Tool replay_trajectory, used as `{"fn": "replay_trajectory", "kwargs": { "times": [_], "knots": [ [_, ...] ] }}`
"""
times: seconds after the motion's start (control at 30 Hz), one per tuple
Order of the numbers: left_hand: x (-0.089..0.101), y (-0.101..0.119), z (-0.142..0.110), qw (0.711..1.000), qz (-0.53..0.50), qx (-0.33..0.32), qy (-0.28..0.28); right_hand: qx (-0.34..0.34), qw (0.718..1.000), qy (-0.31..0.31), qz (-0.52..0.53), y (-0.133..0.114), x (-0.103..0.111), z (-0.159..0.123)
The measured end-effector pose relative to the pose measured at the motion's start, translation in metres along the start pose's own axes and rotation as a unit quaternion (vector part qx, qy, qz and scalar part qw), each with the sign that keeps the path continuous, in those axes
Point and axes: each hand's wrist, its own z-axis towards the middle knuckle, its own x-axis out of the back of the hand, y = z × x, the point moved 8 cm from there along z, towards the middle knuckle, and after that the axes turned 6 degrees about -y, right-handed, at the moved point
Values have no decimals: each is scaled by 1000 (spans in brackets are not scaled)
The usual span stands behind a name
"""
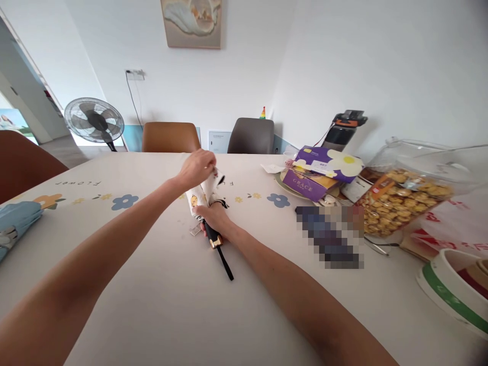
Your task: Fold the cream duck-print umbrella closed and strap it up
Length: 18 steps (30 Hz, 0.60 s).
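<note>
Left hand (198,166) pinches the white umbrella (209,190) at its far end, right hand (215,218) curls round it above the black handle (213,238) — mid table (152,284). Loads of room left till the blue bundle (19,223); purple box (305,185) and snack jar (407,195) crowd right.

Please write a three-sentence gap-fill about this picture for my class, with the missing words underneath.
1. The strap on the handle of the white umbrella is coloured ____.
2. Just right of the tan chair, beyond the table, is a ____ chair.
3. The lower purple box bears the capitalised word ____.

Missing words: black; grey; GRACE.
</note>
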Motion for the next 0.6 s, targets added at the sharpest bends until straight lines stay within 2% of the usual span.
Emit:
{"fn": "replay_trajectory", "kwargs": {
  "times": [0.07,0.17,0.23,0.33,0.43,0.6],
  "knots": [
    [25,-16,-23,997,-9,24,75,-7,1000,5,-3,3,1,3],
    [39,-51,-62,986,-35,99,132,-10,1000,6,-9,4,1,5],
    [32,-74,-85,978,-76,148,128,0,1000,7,-5,3,1,6],
    [14,-95,-103,975,-121,160,96,14,1000,10,10,0,1,5],
    [0,-99,-107,984,-101,128,72,26,999,-5,42,-2,1,4],
    [-11,-90,-106,994,-54,73,65,50,993,-51,96,-8,2,-2]
  ]
}}
